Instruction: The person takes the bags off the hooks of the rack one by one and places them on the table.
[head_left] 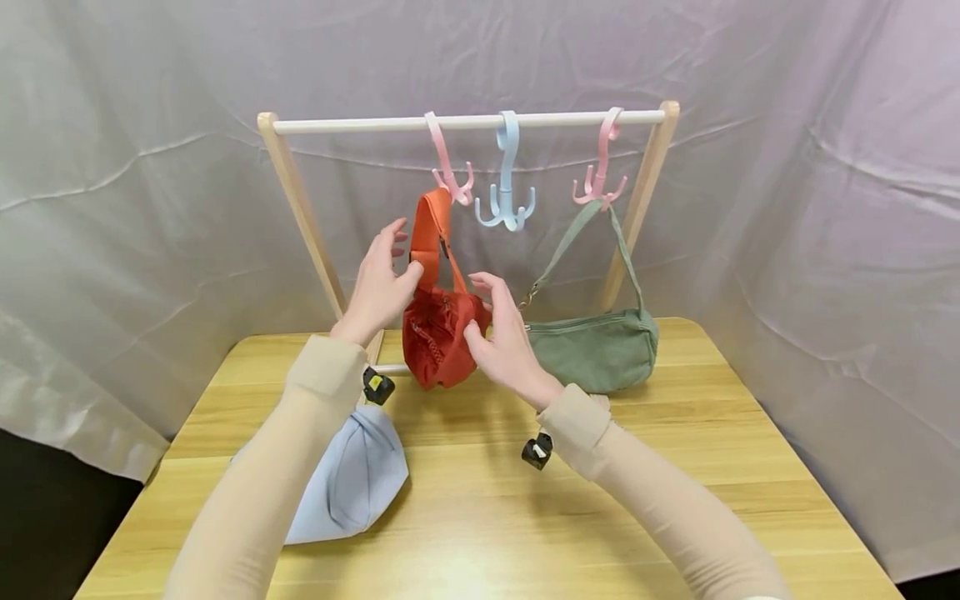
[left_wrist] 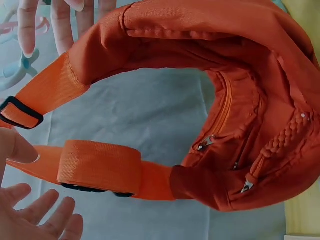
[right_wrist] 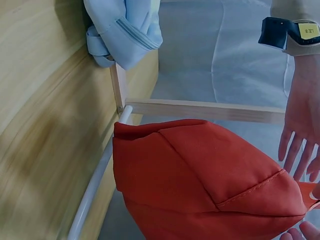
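A red bag (head_left: 442, 337) with an orange strap (head_left: 431, 225) hangs at the left pink hook (head_left: 450, 179), the strap's top meeting its prongs. Beside the strap, my left hand (head_left: 378, 287) has its fingers spread and its thumb at the webbing; whether it touches is unclear. My right hand (head_left: 506, 337) is by the bag's right side, fingers loosely bent and apart from the thumb. In the left wrist view, the bag's zips and braided pull (left_wrist: 287, 135) show. A green bag (head_left: 596, 350) hangs from the right pink hook (head_left: 600, 167).
A white rail (head_left: 352, 126) on wooden legs (head_left: 300, 208) carries the hooks. Between the pink ones is a light blue hook (head_left: 506, 179). A pale blue bag (head_left: 360, 479) lies on the wooden table (head_left: 480, 517), partly behind my left forearm. Grey curtains (head_left: 150, 208) surround it.
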